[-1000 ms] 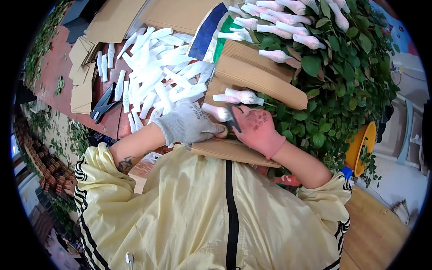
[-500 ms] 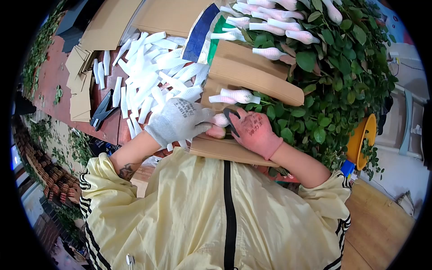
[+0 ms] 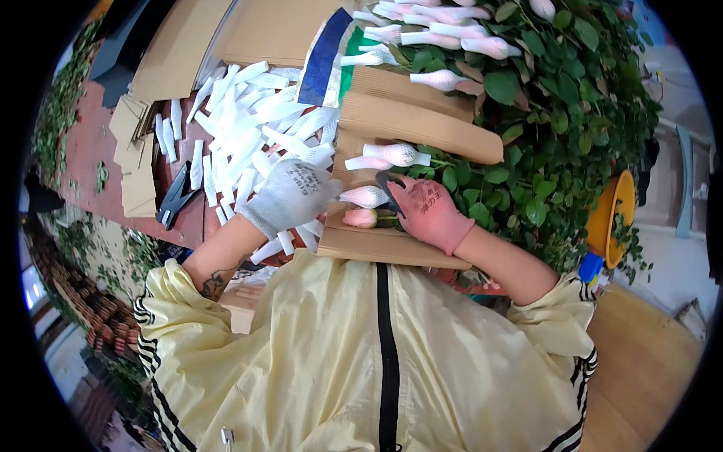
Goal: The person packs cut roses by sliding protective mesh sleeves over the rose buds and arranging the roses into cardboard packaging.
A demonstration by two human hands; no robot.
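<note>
My left hand (image 3: 292,197), in a grey glove, has its fingertips pressed together at the narrow left end of a white foam net sleeve. That sleeve covers a rose bud (image 3: 364,197). Around the bud's stem end my right hand (image 3: 428,214), in a pink glove with dark fingertips, is closed; the stem itself is hidden. Just below lies a bare pink rose (image 3: 360,218) on the cardboard (image 3: 392,245), its stem running under the right hand. Two sleeved roses (image 3: 398,155) rest on the cardboard above.
Loose white foam net sleeves (image 3: 248,128) are heaped at the left, beside a black stapler-like tool (image 3: 178,197) and stacked cardboard pieces (image 3: 138,162). More sleeved roses (image 3: 444,38) and dense leaves (image 3: 557,143) fill the right. A rolled cardboard flap (image 3: 422,129) crosses between them.
My left hand has drawn slightly left along the sleeve, so more of the sleeved bud shows. The right hand has shifted a little right, and the bare rose is more exposed.
</note>
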